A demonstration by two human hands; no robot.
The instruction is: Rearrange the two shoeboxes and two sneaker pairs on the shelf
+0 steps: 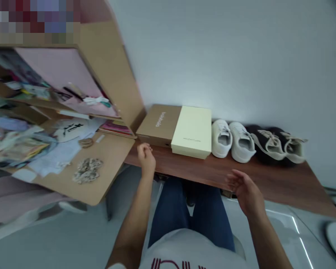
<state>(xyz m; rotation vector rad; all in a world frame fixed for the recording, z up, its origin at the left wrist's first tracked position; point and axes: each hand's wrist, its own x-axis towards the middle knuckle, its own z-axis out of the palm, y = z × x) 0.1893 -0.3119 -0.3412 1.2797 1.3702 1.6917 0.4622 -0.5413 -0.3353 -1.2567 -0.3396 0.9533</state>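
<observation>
My left hand is raised in front of the brown shoebox, its fingers curled in with nothing visible in them. Beside that box lies a pale yellow shoebox, lid on. Over the front part of the brown wooden bench, my right hand is open and empty, fingers stretched out and slightly blurred. A pair of white sneakers stands to the right of the yellow box. Farther right is a pair of black shoes with light soles and laces.
On the left is a wooden desk with a shelf unit. It bears a patterned scrunchie, a white cap, papers and several bagged items. A pale wall rises behind the bench. My legs are close to its front edge.
</observation>
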